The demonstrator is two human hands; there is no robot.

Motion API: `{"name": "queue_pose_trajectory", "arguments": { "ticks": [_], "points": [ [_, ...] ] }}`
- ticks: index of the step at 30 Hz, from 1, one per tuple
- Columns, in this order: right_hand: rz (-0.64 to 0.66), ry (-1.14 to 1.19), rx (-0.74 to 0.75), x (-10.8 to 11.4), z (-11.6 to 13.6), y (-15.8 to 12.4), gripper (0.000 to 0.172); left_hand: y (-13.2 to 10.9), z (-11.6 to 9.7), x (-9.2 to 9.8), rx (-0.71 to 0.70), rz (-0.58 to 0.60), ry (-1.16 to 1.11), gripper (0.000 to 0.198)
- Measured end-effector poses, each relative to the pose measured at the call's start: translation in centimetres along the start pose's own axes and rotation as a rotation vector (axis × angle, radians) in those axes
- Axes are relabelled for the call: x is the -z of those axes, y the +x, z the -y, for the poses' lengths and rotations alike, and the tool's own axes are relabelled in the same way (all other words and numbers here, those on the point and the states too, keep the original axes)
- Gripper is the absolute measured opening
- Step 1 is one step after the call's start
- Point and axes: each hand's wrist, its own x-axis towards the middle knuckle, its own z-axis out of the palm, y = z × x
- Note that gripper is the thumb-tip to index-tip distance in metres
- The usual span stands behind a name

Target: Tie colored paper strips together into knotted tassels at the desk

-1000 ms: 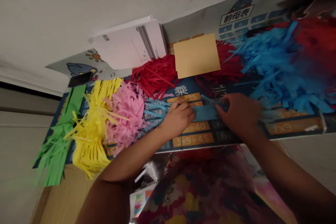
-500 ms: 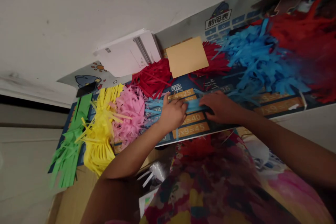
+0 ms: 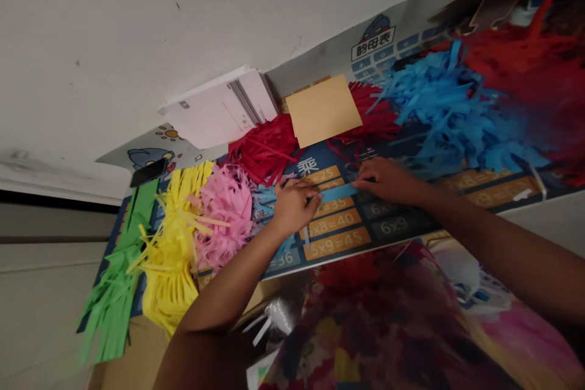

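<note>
A narrow blue paper strip stretches between my two hands, low over the printed mat. My left hand is closed on its left part, fingers curled, with blue fringe showing behind the hand. The right end is pinched by my right hand, thumb against fingers. Left of my left hand lies a pink shredded-paper bundle. Beyond my hands sit a dark red fringed bundle and a yellow paper card.
Yellow fringe and green fringe hang over the left table edge. Against the wall leans a white paper stack. Blue shredded paper and red shredded paper fill the right side.
The blue strip between my hands now looks narrower and tauter, its right-hand fringe less visible. My hands remain closed on it. The view has shifted slightly.
</note>
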Motion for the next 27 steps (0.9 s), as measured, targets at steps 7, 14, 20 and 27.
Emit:
{"name": "queue_pose_trajectory", "arguments": {
  "ticks": [7,14,20,27],
  "points": [
    [-0.097,-0.125,-0.106,-0.9,1.2,-0.1,0.019,0.6,-0.9,-0.9,0.062,-0.070,0.077,0.024],
    [-0.131,-0.157,-0.063,-1.2,1.0,-0.2,0.020,1.0,-0.4,-1.2,0.038,-0.058,0.101,0.022],
    [-0.317,-0.215,-0.154,-0.9,0.9,-0.6,0.018,0.2,-0.2,-1.1,-0.113,-0.230,0.224,0.014],
    [-0.220,-0.407,0.382,0.4,3.7,-2.1,0.012,-0.4,-1.5,-0.5,-0.497,-0.177,0.474,0.018]
  ]
}}
